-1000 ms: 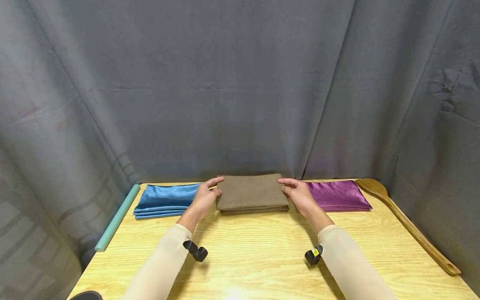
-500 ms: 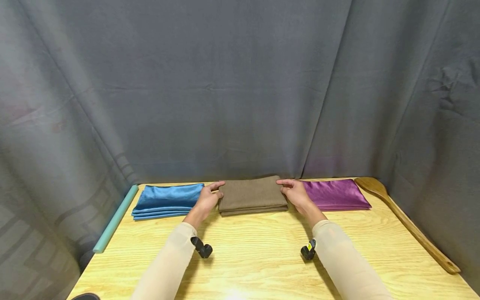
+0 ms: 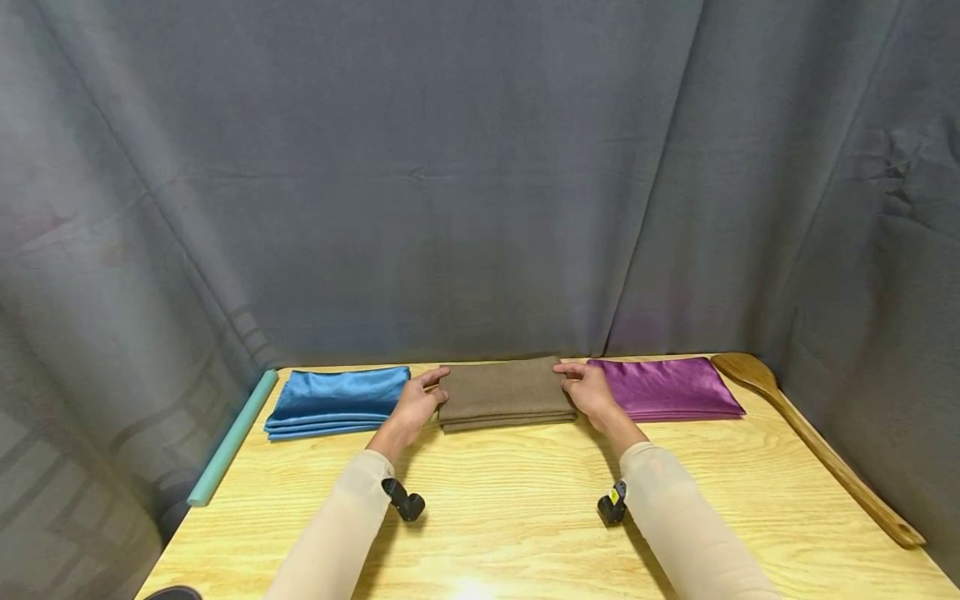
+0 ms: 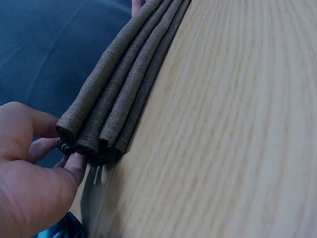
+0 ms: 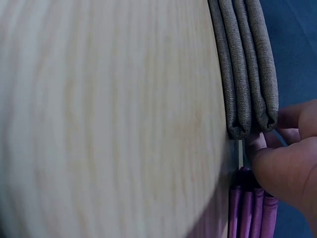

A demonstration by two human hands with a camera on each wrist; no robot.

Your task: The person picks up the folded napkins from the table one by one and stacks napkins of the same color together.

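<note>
A folded brown cloth (image 3: 506, 392) lies at the back middle of the table, its several stacked layers showing along the front edge. My left hand (image 3: 416, 404) holds its left end; the left wrist view has the thumb and fingers (image 4: 42, 124) right at the rolled layer ends. At the opposite end, my right hand (image 3: 592, 393) holds the cloth, index finger along the top corner and thumb low at the side. Close beside the left hand is a folded blue satin cloth (image 3: 337, 402). Next to the right hand sits a folded purple satin cloth (image 3: 667, 389).
A wooden spoon (image 3: 821, 450) with a long handle lies along the right table edge. On the left edge rests a pale green rod (image 3: 234, 437). Grey curtains (image 3: 450, 183) hang right behind the wooden table (image 3: 510, 517). A dark round object (image 3: 174, 593) shows at the bottom left.
Both hands have lowered the brown cloth onto the table, and its layers now sit flatter. The blue and purple cloths, spoon and rod have stayed in place.
</note>
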